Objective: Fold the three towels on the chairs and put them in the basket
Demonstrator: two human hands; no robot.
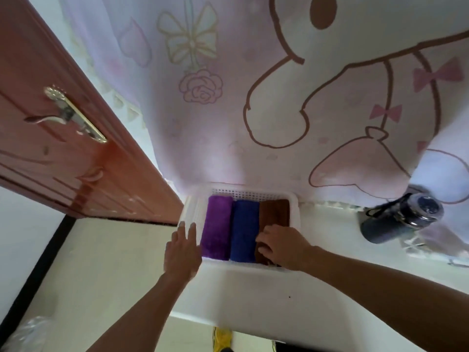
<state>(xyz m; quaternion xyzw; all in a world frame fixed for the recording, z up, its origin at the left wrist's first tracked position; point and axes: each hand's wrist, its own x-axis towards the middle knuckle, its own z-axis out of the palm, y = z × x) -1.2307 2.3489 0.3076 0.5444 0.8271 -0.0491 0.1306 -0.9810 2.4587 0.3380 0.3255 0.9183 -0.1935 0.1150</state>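
A white perforated basket (294, 207) sits on a white table against the wall. Three folded towels lie side by side inside it: a purple towel (217, 224) on the left, a blue towel (243, 229) in the middle and a brown towel (275, 212) on the right. My right hand (284, 246) rests on the near end of the brown towel, fingers curled and pressing into it. My left hand (183, 250) is flat with fingers apart against the basket's left rim, holding nothing.
A dark insulated bottle (401, 219) lies on the table to the right of the basket. A reddish-brown door (63, 138) with a metal handle stands open at the left. A pink cartoon-print curtain (253, 97) hangs behind the table.
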